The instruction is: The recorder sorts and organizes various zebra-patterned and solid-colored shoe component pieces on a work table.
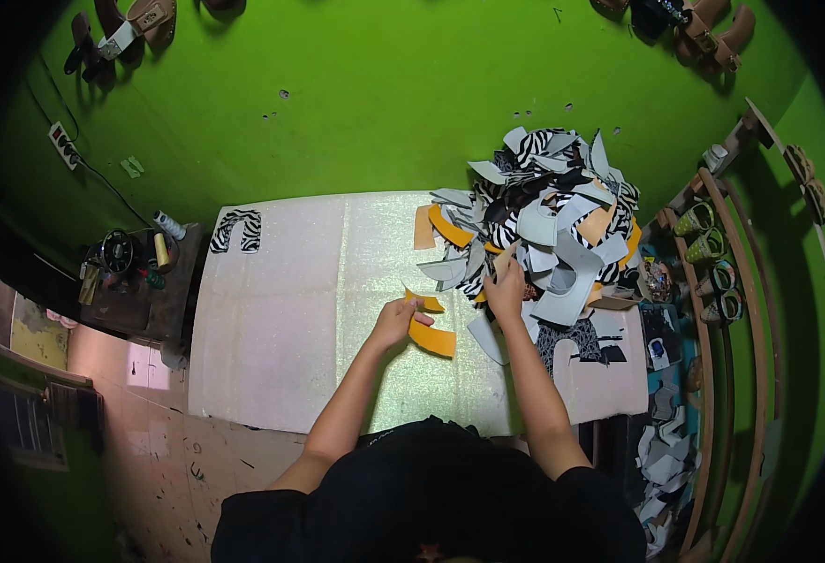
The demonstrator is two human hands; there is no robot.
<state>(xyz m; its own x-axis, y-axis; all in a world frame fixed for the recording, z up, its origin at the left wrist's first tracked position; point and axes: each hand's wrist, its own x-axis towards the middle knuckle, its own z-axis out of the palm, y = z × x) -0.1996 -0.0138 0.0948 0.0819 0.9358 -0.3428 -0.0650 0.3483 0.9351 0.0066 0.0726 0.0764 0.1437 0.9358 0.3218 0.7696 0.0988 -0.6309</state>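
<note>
Over the middle of the table, my left hand (397,322) is closed on orange curved cut pieces (433,340), one sticking out above the fingers and a larger one below. Further right, my right hand (505,293) pinches a small tan cut piece (502,260) at the near left edge of a big heap of cut pieces (548,202). The heap mixes grey, white, zebra-striped, black, tan and orange shapes. Beside my right wrist lies a pale pointed piece (487,340). Under the heap's near side is a black patterned piece (567,342).
A zebra-striped U-shaped piece (237,231) lies at the far left corner of the white table (272,328). Left of it stands a sewing machine (119,253) with thread spools. A wooden rack (712,375) with sandals is on the right. Scraps (664,455) lie below the table's right side.
</note>
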